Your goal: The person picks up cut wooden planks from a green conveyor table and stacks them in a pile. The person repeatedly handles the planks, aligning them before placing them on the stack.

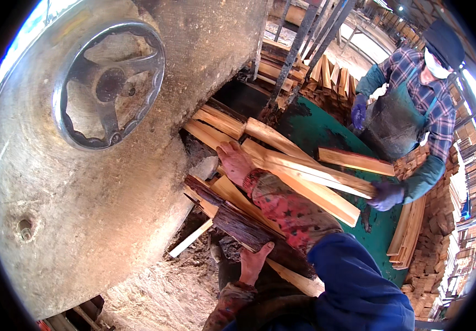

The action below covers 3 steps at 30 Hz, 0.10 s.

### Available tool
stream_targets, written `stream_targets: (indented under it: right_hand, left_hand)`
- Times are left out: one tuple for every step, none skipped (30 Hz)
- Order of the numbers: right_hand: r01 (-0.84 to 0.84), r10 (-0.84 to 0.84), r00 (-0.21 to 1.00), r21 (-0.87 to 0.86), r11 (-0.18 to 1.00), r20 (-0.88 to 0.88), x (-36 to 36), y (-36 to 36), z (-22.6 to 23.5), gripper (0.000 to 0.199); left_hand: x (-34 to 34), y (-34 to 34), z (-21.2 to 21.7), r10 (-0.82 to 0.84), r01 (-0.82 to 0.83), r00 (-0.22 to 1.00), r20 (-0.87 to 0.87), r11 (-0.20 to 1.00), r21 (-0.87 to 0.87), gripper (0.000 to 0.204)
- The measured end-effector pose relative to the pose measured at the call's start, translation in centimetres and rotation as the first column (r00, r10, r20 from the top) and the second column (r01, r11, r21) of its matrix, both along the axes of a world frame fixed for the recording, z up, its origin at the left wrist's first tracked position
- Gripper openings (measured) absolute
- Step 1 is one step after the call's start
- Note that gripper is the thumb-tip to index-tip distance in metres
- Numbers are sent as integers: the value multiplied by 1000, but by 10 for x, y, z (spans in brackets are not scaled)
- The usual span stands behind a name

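My right hand (pixel 236 161) reaches forward in a red patterned sleeve. It lies on the near end of a pale wooden slat (pixel 304 176) with its fingers curled over the edge. My left hand (pixel 254 260) is lower down, gripping the edge of a dark, bark-covered slab (pixel 238 220) that runs diagonally beneath my right forearm. More pale slats (pixel 218 122) fan out from the opening of a large grey machine body (pixel 83 220). A co-worker's gloved hand (pixel 387 196) holds the far end of the slat bundle.
A spoked metal handwheel (pixel 108 83) sits on the machine at upper left. The co-worker in a plaid shirt and apron (pixel 400 118) stands across a green table (pixel 315 129). Stacks of cut slats (pixel 431 231) line the right side. Sawdust covers the ground (pixel 161 292).
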State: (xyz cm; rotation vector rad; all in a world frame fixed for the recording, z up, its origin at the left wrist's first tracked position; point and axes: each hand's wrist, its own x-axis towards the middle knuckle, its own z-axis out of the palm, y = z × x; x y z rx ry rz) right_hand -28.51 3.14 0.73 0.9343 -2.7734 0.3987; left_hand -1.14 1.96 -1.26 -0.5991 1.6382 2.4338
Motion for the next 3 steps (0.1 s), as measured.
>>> stream_targets:
  right_hand:
    - [6,-6,1000,8,1000,-26,-5,-5,-7,51]
    - [12,-11,999,18,1000,-50,-9,-9,-10,56]
    - [9,-8,999,19,1000,-52,-12,-11,-14,56]
  left_hand:
    - [-1,0,-4,6,-6,1000,-17,1000,9,39]
    - [-2,-2,-1,-3,4,1000,16,999,-47,43]
    - [-2,-4,3,-11,16,999,50,995,-102,47]
